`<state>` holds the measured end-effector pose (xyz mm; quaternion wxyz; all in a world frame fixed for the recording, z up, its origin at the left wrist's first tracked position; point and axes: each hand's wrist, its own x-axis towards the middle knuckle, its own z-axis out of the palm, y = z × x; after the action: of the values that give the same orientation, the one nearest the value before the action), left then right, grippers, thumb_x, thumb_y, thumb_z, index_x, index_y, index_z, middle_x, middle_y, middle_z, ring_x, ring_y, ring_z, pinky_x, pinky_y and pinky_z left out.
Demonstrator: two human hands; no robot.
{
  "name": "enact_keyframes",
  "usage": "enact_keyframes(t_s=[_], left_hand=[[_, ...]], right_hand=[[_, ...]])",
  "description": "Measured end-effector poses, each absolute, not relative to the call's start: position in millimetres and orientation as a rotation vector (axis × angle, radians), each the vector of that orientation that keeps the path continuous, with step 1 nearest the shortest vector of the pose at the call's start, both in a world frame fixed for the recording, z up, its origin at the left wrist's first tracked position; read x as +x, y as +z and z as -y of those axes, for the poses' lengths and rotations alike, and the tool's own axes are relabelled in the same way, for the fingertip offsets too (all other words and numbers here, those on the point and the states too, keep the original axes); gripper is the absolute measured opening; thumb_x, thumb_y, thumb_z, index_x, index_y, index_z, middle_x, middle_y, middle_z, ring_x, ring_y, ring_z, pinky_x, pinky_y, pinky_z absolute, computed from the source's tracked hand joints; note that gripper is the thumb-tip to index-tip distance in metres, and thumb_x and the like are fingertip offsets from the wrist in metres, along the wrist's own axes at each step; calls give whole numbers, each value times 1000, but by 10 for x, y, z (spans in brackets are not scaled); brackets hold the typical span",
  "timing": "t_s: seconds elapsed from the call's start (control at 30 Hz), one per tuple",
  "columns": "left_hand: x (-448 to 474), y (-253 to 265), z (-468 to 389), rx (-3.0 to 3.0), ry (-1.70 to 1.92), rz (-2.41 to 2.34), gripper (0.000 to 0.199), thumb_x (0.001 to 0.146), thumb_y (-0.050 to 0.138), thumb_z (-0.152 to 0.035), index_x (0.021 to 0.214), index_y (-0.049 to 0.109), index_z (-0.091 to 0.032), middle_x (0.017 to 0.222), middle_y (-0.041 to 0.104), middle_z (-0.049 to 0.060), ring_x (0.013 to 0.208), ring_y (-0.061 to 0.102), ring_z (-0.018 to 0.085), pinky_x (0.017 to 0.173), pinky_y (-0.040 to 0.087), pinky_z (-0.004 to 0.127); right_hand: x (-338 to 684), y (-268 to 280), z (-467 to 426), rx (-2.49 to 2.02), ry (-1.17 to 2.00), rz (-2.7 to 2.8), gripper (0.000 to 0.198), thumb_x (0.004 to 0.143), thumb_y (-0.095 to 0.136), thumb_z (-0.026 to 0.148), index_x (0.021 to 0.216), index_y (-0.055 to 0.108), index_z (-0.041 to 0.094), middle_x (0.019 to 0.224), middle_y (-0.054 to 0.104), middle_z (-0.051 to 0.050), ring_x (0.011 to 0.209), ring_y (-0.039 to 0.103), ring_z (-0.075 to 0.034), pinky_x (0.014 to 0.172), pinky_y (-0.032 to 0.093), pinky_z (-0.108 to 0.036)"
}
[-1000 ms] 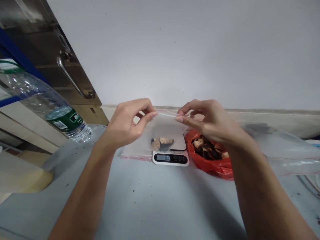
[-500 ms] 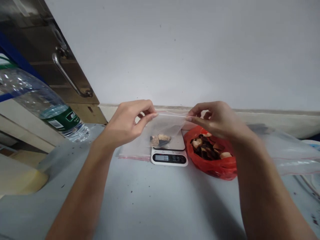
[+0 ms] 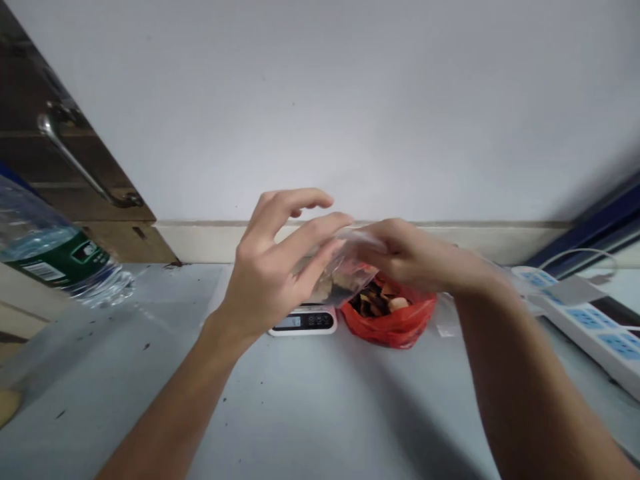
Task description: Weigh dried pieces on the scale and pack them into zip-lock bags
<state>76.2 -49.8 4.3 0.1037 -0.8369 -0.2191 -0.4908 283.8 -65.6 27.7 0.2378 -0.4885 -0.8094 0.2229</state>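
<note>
Both hands pinch the small clear bag (image 3: pixel 345 270) between them — left hand (image 3: pixel 273 270) nearer the camera, right hand (image 3: pixel 400 257) beyond — above the scale (image 3: pixel 305 321) by the tabletop's (image 3: pixel 310 407) far edge.

**One head-worn view, close over the counter**

A single camera on the person's head looks forward and down across the counter (image 3: pixel 310 413) toward the white wall (image 3: pixel 350 100), close enough that both forearms fill the lower frame.
</note>
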Motion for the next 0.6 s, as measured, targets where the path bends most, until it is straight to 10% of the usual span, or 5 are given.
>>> enact_keyframes(t_s=[0.3, 0.6], left_hand=[[1026, -234, 490, -2990, -1042, 531, 18, 102, 53, -16, 104, 71, -17, 107, 71, 8, 102, 65, 21, 88, 57, 34], [1031, -299, 419, -3141, -823, 691, 23, 103, 50, -23, 98, 72, -19, 104, 72, 7, 100, 66, 20, 87, 57, 34]], right_hand=[[3997, 26, 1166, -1728, -128, 1956, 40, 90, 51, 25, 119, 78, 16, 133, 70, -18, 134, 60, -34, 117, 41, -53], [4028, -84, 1213, -1783, -31, 1956, 42, 92, 52, 48, 116, 77, 25, 129, 74, -11, 125, 65, -36, 106, 50, -55]])
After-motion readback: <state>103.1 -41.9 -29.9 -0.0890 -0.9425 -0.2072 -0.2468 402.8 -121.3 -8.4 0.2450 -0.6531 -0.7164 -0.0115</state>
